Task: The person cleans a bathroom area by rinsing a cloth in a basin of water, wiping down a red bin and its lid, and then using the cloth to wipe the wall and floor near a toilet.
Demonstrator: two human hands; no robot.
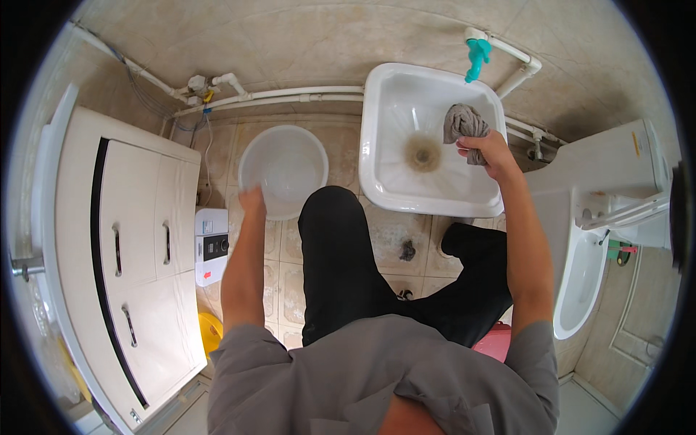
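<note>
A bunched grey-brown cloth point(464, 123) is in my right hand point(495, 152), held over the right side of the white mop sink point(369, 145). Its lower end hangs out below my fingers. My left hand point(252, 199) is at the lower left rim of a round white basin point(285, 130) on the floor. Motion smears its fingers, so I cannot tell whether it grips the rim. Around the sink's drain point(423, 154) the surface is stained brown. A teal tap point(477, 58) sticks out from the wall above the sink.
To the left stands a cream cabinet point(138, 210), with a white box-shaped device point(212, 246) beside it. White pipes point(304, 93) run along the wall. On the right is a washbasin point(580, 290). A dark patch point(407, 251) marks the tiled floor, and a pink object point(494, 342) shows under me.
</note>
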